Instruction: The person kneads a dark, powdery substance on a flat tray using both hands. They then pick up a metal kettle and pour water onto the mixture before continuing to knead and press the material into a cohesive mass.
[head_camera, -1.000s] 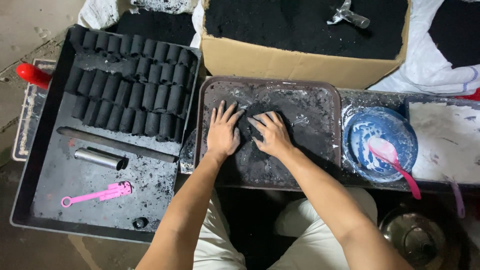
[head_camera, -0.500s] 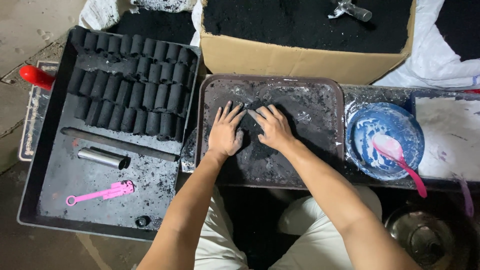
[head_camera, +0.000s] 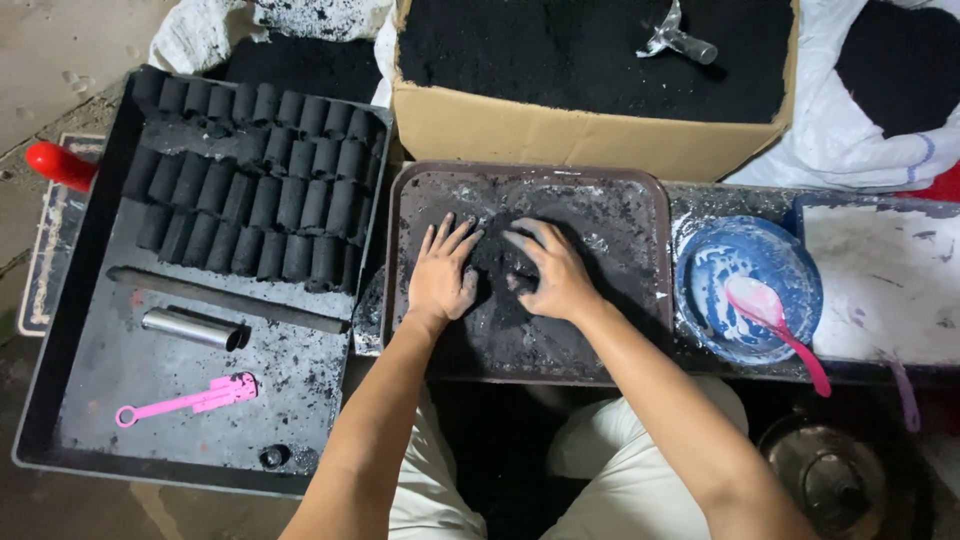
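A brown tray (head_camera: 640, 200) in front of me holds a heap of black powder (head_camera: 498, 262). My left hand (head_camera: 442, 272) rests palm down on the heap's left side with its fingers spread. My right hand (head_camera: 551, 270) lies on the heap's right side, fingers curled into the powder. Both hands are smeared black and press the heap from opposite sides. Neither hand lifts anything off the tray.
A black tray (head_camera: 60, 330) at left holds rows of black cylinders (head_camera: 255, 160), a metal tube (head_camera: 190, 327), a dark rod (head_camera: 230, 300) and a pink tool (head_camera: 185, 400). A cardboard box (head_camera: 560, 130) of black powder stands behind. A blue bowl (head_camera: 745, 290) with a pink spoon (head_camera: 775, 320) sits right.
Both hands have drawn closer together and slightly nearer to me, gathering the powder. The right hand's fingers have curled in more.
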